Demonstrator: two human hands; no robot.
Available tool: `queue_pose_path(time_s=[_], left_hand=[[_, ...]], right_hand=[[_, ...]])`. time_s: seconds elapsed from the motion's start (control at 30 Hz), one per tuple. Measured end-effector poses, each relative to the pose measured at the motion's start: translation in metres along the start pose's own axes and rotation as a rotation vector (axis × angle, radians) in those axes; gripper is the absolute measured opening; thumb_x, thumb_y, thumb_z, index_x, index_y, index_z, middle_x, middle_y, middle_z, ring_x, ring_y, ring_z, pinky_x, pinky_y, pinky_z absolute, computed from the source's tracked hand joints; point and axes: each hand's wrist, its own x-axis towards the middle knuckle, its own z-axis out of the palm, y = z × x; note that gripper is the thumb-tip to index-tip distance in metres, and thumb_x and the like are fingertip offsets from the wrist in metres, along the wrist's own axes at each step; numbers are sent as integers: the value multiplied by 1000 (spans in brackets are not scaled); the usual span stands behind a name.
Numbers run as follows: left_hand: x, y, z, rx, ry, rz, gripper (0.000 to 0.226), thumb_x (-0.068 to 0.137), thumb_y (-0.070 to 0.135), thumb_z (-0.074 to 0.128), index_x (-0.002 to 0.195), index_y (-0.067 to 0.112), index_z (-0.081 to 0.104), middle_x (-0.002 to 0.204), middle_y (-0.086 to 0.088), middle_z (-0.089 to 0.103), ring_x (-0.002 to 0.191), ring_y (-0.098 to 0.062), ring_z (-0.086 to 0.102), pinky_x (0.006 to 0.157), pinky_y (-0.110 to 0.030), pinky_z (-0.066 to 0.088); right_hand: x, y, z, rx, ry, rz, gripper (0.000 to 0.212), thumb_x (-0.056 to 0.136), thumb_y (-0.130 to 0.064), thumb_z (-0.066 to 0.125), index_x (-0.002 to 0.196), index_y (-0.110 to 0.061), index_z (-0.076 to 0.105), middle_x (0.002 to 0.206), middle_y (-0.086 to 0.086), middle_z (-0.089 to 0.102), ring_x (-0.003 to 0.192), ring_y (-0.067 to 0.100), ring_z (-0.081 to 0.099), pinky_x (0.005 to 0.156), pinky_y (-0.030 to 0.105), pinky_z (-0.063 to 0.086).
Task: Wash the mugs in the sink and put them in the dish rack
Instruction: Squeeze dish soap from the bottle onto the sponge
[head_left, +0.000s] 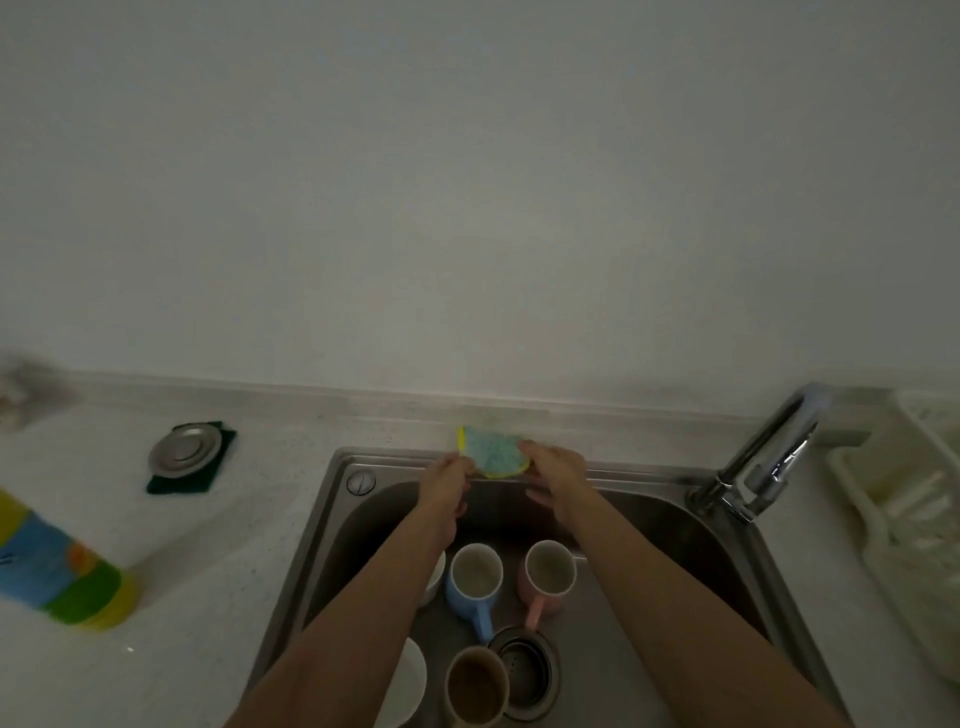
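Observation:
A blue-green cloth with a yellow edge (491, 450) hangs above the back rim of the steel sink (332, 519). My left hand (448, 480) pinches its left side and my right hand (556, 475) grips its right side. Down in the basin stand a blue mug (475, 577), a pink mug (548, 571) and a brown mug (475, 686), all upright. Two white mugs (408, 680) lie partly hidden under my left forearm. The white dish rack (909, 525) sits on the counter to the right.
The chrome tap (763, 457) rises at the sink's back right corner. A round metal sink plug (184, 449) rests on a dark green pad at the left. A yellow, blue and green bottle (62, 571) lies at the left edge. The drain strainer (524, 665) is beside the brown mug.

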Motion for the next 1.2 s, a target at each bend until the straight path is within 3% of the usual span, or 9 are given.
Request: queue_pose_path(time_s=[0.13,0.27,0.33,0.47,0.57,0.73,0.97,1.1,1.2], left_hand=[[-67,-7,-19,-71,-39,123,16,93,9,49,104,14,59,99,-9,63,93,-20,57,75,-32,45],[-147,-17,-67,-533,-96,106,39,98,23,36,127,4,54,123,-20,63,117,-34,58,99,-46,44],[-186,-17,-96,-678,-126,76,47,97,35,35,125,3,57,124,-21,63,118,-35,58,104,-47,39],[-254,-30,-143,-748,-138,95,57,89,49,44,87,-4,66,104,-26,66,93,-37,66,87,-44,48],[-287,-40,-176,-745,-145,101,61,91,49,46,112,-6,65,121,-27,59,99,-38,63,88,-44,48],[-318,-47,-222,-722,-144,181,47,93,35,51,125,2,61,116,-22,61,100,-33,61,83,-42,50],[-315,-37,-299,-575,-95,224,42,94,22,51,132,4,52,121,-17,64,112,-36,62,91,-46,50],[-303,-19,-344,-641,-100,246,40,96,17,45,132,3,51,123,-20,63,107,-33,65,92,-45,50],[-290,0,-374,-672,-128,269,40,96,17,43,133,4,51,121,-20,64,105,-30,64,92,-44,51]], right_hand=[[-38,-9,-2,97,-84,-133,13,84,-3,68,94,-8,61,97,12,67,89,23,67,77,35,59],[-104,-22,-1,24,-378,-241,13,83,3,67,85,-8,61,86,10,68,87,23,66,85,45,57],[-138,-21,6,-52,-535,-303,16,83,6,66,82,-9,59,82,10,67,81,22,65,79,43,55],[-198,-2,33,-268,-739,-466,19,82,8,66,83,-10,61,71,2,68,65,8,61,63,24,49],[-236,13,64,-414,-862,-577,17,81,5,70,82,-11,62,66,-5,67,61,4,59,61,19,46],[-287,21,116,-582,-987,-755,16,79,-6,72,81,-19,63,74,-4,68,66,5,60,63,19,47],[-324,24,196,-783,-876,-939,9,80,-19,71,89,-18,67,86,-7,69,77,4,62,72,19,49],[-331,3,249,-756,-566,-1025,16,86,-25,64,101,-20,66,100,-2,69,89,12,64,76,25,47],[-336,-13,288,-934,-294,-1160,31,92,-38,54,117,-23,64,112,1,67,103,21,62,86,34,48]])
